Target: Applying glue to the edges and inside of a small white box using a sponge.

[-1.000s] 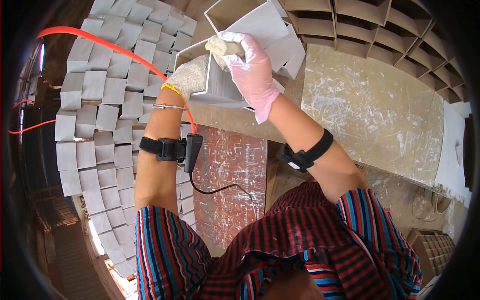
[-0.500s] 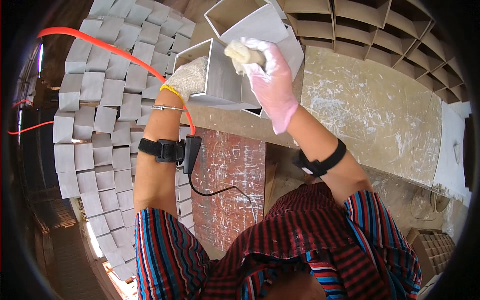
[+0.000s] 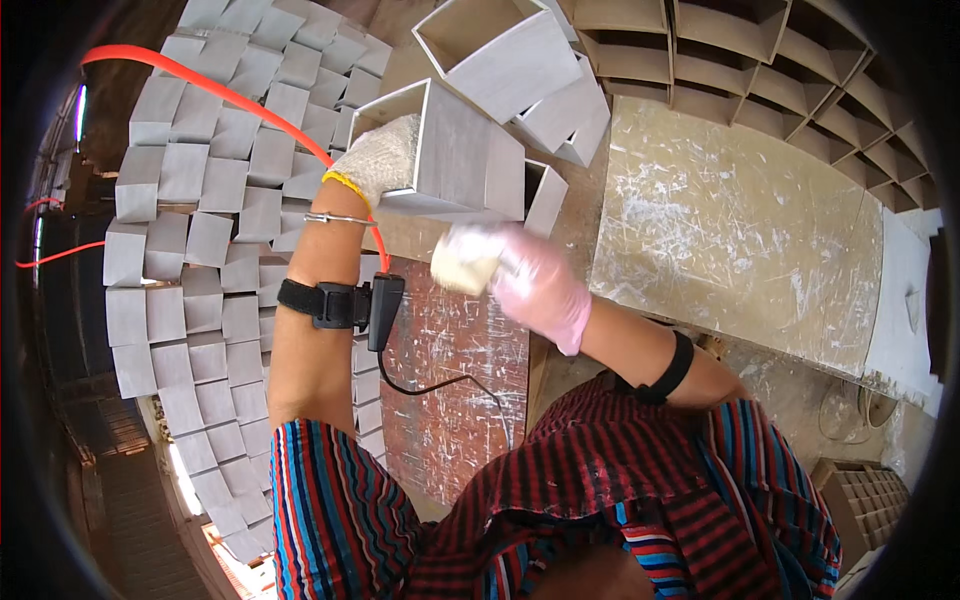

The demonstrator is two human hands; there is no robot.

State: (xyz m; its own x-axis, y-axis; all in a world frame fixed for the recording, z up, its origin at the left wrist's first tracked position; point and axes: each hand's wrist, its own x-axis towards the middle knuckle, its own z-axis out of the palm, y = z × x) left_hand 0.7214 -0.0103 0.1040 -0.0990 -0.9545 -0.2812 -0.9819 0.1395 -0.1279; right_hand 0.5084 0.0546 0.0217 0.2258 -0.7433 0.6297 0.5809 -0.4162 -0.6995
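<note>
Rows and rows of pale grey, square-faced blocks (image 3: 185, 172) are piled up on the person's left, and from where I stand I can see a big brown wooden rack with many square holes (image 3: 715, 55) at the far right. Below that rack is a flat, tan board covered in white scratches (image 3: 745, 225). Closer to the person is a scratched, red-brown board (image 3: 455, 340). One grey, open-ended wooden box (image 3: 462, 150) sits ahead of the person. The left hand, in a cream knitted glove with a yellow cuff (image 3: 382, 158), goes into the open end of this box. Its fingers are hidden inside, so I cannot tell if they are squeezing the wood. The right hand, in a thin pink glove with white smears (image 3: 535, 278), is curled around a cream lump of soft cloth (image 3: 462, 268). That hand looks blurry, just beside the box, on the person's side of it. The cloth pokes out to the left of the pink glove. Another grey, open box with a hollow inside (image 3: 520, 72) lies tilted beyond the first one. A bright orange-red hose (image 3: 215, 88) bends past the left wrist.
</note>
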